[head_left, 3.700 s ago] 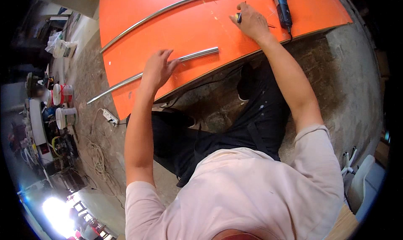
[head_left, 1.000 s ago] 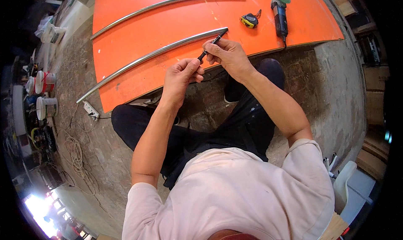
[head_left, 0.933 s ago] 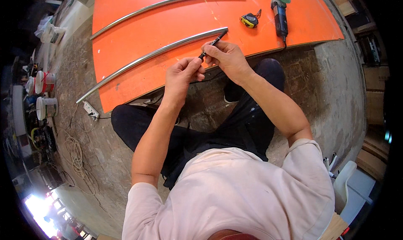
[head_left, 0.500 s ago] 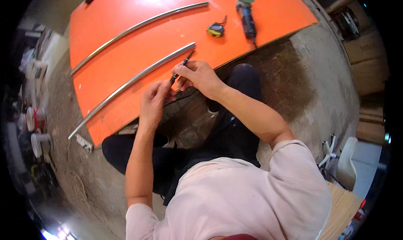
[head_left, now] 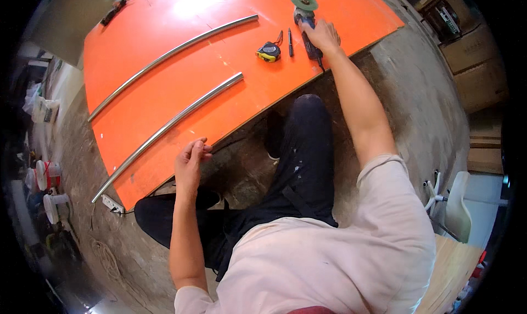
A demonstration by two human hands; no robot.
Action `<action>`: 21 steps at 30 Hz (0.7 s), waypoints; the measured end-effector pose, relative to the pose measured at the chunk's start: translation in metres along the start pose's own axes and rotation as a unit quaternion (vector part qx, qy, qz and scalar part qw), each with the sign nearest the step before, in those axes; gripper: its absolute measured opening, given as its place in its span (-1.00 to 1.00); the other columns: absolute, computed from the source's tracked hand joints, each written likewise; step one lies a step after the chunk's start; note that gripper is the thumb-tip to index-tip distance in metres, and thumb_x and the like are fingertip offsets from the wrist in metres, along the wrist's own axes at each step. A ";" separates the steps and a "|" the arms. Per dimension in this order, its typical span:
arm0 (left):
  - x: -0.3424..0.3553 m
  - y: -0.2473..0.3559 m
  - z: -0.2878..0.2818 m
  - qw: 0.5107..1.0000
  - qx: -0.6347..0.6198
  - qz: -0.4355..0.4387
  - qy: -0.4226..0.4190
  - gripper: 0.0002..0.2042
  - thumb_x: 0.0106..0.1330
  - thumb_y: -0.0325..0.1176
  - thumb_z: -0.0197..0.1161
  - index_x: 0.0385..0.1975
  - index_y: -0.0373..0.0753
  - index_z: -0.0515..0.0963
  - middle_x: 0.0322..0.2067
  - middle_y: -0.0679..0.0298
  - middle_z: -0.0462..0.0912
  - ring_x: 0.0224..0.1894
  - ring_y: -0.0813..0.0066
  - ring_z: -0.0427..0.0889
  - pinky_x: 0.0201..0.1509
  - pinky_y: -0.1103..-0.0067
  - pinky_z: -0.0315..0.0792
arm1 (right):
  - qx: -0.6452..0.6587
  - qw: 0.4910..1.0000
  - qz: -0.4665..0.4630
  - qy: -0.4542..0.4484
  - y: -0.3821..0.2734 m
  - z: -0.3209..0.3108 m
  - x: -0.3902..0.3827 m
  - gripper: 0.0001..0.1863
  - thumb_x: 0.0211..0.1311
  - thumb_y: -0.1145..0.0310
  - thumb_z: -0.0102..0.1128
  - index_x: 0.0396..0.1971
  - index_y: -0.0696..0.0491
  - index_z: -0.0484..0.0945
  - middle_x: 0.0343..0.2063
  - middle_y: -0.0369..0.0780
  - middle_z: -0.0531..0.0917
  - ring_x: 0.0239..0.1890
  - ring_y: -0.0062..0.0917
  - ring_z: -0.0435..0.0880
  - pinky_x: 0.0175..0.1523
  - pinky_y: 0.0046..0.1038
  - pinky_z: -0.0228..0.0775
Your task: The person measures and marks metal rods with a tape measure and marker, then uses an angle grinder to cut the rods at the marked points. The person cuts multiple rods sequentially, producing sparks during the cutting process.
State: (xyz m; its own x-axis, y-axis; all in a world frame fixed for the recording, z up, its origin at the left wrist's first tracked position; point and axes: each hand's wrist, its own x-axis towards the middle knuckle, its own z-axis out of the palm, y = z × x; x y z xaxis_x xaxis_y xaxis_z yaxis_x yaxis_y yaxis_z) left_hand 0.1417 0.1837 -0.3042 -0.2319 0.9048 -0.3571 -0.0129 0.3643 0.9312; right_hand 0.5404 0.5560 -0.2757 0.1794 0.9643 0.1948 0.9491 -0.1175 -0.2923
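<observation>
My right hand (head_left: 325, 38) is closed round the body of the blue-and-black angle grinder (head_left: 310, 39), whose green disc (head_left: 304, 1) faces up. A black pen (head_left: 290, 41) lies just left of the grinder, beside a yellow-and-black tape measure (head_left: 268, 51). My left hand (head_left: 192, 156) is by the near edge of the orange board (head_left: 137, 72), thumb and forefinger together, and whatever may be between them is hidden. Two shiny metal tubes lie on the board: the nearer tube (head_left: 167, 136) just beyond my left hand, the farther tube (head_left: 173, 57) higher up.
A black tool (head_left: 113, 12) lies at the board's far left corner. Buckets (head_left: 48, 175) and a power strip (head_left: 112, 204) are on the floor at left, with coiled cord below. A white chair (head_left: 458, 204) and cardboard boxes (head_left: 475, 83) stand at right.
The pen has left my hands and lies on the board. My right hand has moved up and right onto the grinder; my left hand has dropped lower. The view has shifted.
</observation>
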 end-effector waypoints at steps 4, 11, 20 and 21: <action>-0.005 -0.016 0.003 1.000 -0.004 -0.025 -0.014 -0.57 0.68 -0.07 0.24 0.20 -0.35 0.70 -0.12 0.21 0.82 -0.13 0.50 0.76 0.07 0.50 0.64 | 0.082 0.994 -0.008 -0.072 0.078 0.079 0.057 -0.19 0.17 -0.37 0.42 -0.20 0.25 0.75 -0.41 0.01 0.75 -0.28 -0.03 0.81 -0.08 0.03 0.60; -0.028 -0.014 0.006 1.000 -0.016 -0.006 -0.024 -0.59 0.70 -0.13 0.22 0.20 -0.40 0.68 -0.11 0.19 0.81 -0.12 0.52 0.73 0.05 0.53 0.61 | 0.376 0.902 0.133 -0.166 0.040 0.025 0.004 -0.38 0.26 -0.03 0.53 -0.07 0.31 0.72 -0.27 -0.03 0.84 -0.37 -0.43 0.83 -0.29 -0.31 0.64; -0.010 0.057 0.123 0.977 -0.022 0.148 -0.152 -0.39 0.78 0.02 0.02 0.53 -0.40 0.37 0.24 0.07 0.69 0.28 0.32 0.65 0.41 0.43 0.47 | 0.549 0.828 0.024 -0.109 -0.046 -0.050 -0.211 -0.43 0.74 -0.13 -0.04 -0.13 0.12 0.67 -0.36 -0.30 0.65 -0.29 -0.53 0.61 -0.10 -0.39 0.50; -0.017 0.064 0.132 0.979 -0.029 0.137 -0.147 -0.33 0.73 0.10 0.08 0.52 -0.39 0.36 0.18 -0.02 0.70 0.23 0.25 0.68 0.37 0.39 0.48 | 0.544 0.837 -0.020 -0.060 -0.068 -0.055 -0.242 -0.45 0.75 -0.10 -0.02 -0.05 0.13 0.66 -0.28 -0.30 0.62 -0.22 -0.55 0.55 -0.04 -0.41 0.48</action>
State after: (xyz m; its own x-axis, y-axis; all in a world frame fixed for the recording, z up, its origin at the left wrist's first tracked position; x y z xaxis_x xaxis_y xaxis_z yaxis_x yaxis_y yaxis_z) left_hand 0.2737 0.2206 -0.2481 0.0558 0.9943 -0.0906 -0.0470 0.0933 0.9945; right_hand 0.4470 0.3176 -0.2517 0.0629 0.9869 0.1486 0.1445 0.1384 -0.9798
